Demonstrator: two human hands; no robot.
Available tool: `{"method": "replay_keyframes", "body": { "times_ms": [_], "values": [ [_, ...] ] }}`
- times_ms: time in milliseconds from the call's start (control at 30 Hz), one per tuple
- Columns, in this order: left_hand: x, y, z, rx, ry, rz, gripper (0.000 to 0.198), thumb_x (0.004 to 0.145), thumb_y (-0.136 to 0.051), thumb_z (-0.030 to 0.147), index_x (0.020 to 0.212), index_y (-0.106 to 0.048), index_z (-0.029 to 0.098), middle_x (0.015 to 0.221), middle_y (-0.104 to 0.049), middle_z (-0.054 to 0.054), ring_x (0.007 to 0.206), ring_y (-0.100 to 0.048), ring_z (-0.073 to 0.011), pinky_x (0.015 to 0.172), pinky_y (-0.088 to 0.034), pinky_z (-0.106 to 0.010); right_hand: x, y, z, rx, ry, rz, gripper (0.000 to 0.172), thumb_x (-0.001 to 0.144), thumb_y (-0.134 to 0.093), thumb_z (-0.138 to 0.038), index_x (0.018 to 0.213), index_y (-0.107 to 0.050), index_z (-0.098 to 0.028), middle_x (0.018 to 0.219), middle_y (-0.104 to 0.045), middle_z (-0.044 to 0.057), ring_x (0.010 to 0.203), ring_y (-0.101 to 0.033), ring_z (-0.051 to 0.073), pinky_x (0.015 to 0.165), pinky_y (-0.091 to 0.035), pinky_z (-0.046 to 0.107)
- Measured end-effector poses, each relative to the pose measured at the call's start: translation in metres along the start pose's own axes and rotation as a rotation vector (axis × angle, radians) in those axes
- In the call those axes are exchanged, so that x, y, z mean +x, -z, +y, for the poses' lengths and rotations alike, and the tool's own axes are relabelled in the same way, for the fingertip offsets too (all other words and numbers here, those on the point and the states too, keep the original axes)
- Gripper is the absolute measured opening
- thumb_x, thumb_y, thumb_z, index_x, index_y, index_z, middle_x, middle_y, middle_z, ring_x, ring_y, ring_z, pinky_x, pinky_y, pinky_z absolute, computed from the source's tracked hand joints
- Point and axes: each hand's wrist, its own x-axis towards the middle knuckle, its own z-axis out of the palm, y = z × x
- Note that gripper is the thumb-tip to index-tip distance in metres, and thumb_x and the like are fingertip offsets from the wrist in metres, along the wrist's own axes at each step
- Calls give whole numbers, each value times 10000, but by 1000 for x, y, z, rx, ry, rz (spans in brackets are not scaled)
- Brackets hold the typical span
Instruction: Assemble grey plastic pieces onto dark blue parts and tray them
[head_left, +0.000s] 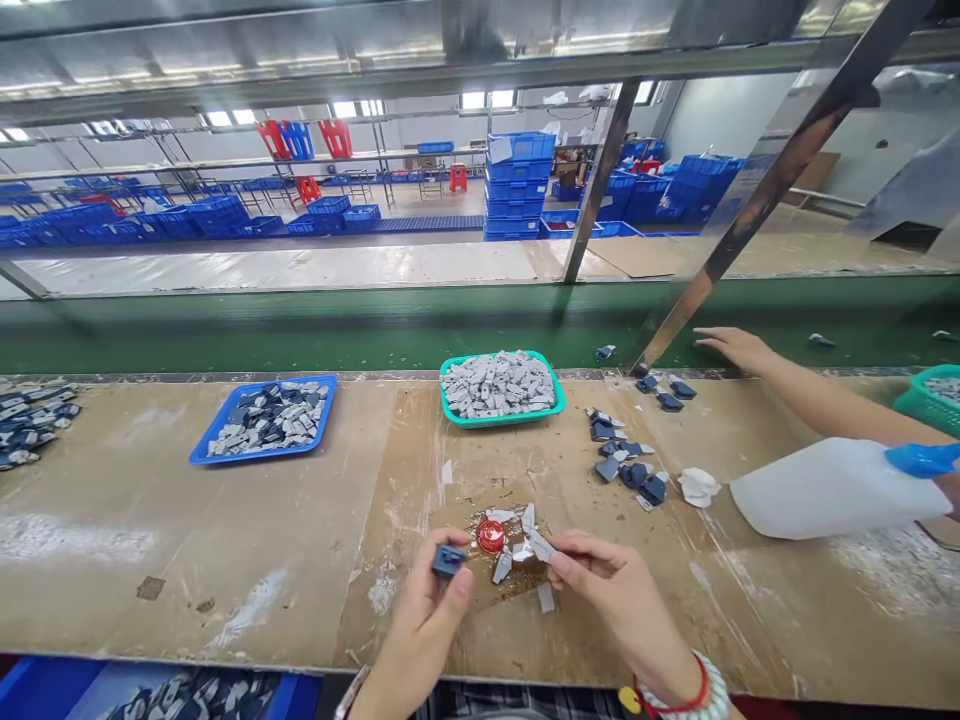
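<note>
My left hand [429, 622] pinches a small dark blue plastic part [448, 560] just above the workbench. My right hand [611, 590] pinches a thin grey metal piece [541, 547] beside it. Between them on the bench lie a small red cap [490, 536] and a few loose grey metal pieces [504, 562]. A teal tray [556, 405] heaped with grey metal pieces stands further back. To its right lies a loose group of blue parts [626, 462].
A blue tray [207, 450] of mixed blue and grey parts sits at the left. Another person's arm [795, 385] reaches across the bench at the right, above a white spray bottle [832, 490]. A green conveyor belt [300, 335] runs behind the bench. A blue bin [45, 690] sits below.
</note>
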Motion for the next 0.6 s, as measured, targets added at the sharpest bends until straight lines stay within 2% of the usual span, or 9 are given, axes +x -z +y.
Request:
{"method": "replay_keyframes", "body": {
  "times_ms": [100,167,267,467,600],
  "values": [
    [4,-11,9,1,-59,-141,336,874,-550,450,1130,-497,240,977,-540,-37,875,-489,-178,820,-367,-269,-5,-10,-17,26,118,12,175,711,-756,-348,823,-761,-212,784,-709,62,644,-660,171,566,-579,263],
    [5,-17,12,-20,-107,-189,316,868,-565,438,1114,-511,247,995,-539,-31,870,-490,-170,797,-376,-253,-9,-15,-28,-64,271,11,121,750,-728,-293,853,-759,-238,814,-708,65,722,-668,184,591,-580,257],
    [4,-25,16,-27,-159,-214,310,865,-569,438,1103,-531,243,996,-546,-34,896,-499,-177,785,-389,-243,-16,-20,-38,-258,463,-9,144,809,-664,-212,920,-742,-261,841,-698,65,759,-665,183,627,-578,267],
    [-1,-35,23,54,-202,-153,258,917,-473,430,1075,-539,236,1016,-575,-37,951,-525,-184,850,-379,-256,-22,-26,-41,-481,667,-81,260,863,-553,-107,1014,-695,-265,874,-677,65,749,-653,159,620,-564,244],
    [-4,-39,19,96,-169,-70,262,962,-354,409,926,-529,218,875,-557,-20,834,-519,-164,785,-379,-255,-27,-29,-36,-679,762,-151,295,890,-466,-88,1029,-671,-249,853,-669,86,732,-638,170,614,-556,263]
  ]
}}
